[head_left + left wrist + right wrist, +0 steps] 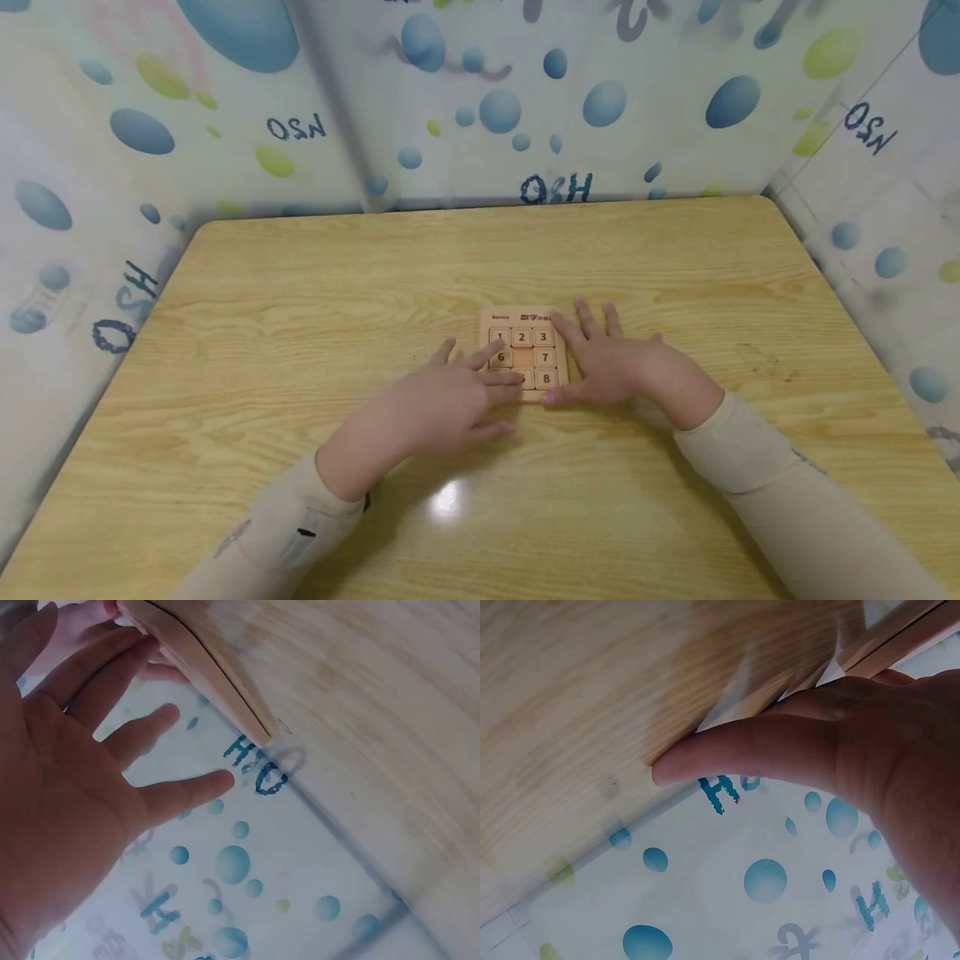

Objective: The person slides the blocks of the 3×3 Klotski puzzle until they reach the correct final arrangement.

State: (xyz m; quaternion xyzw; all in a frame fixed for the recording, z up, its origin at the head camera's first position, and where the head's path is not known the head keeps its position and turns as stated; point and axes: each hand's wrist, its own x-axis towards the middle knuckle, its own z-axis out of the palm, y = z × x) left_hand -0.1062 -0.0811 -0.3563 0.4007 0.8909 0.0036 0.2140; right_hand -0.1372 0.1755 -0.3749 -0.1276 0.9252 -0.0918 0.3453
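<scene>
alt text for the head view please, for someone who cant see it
A flat number puzzle lies on a wood-grain table, a person's left grip over its left-hand tiles and right grip spread along its right edge. The centre slot is empty.

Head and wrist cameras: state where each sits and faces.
Head: on the head, facing forward and down at the number puzzle; left hand, right hand and forearms show.
Left wrist: on that wrist, facing puzzle and wall; left hand, some right fingers show.
Right wrist: on that wrist, facing table, puzzle and wall; right hand shows.
Both wrist views share the wall.
</scene>
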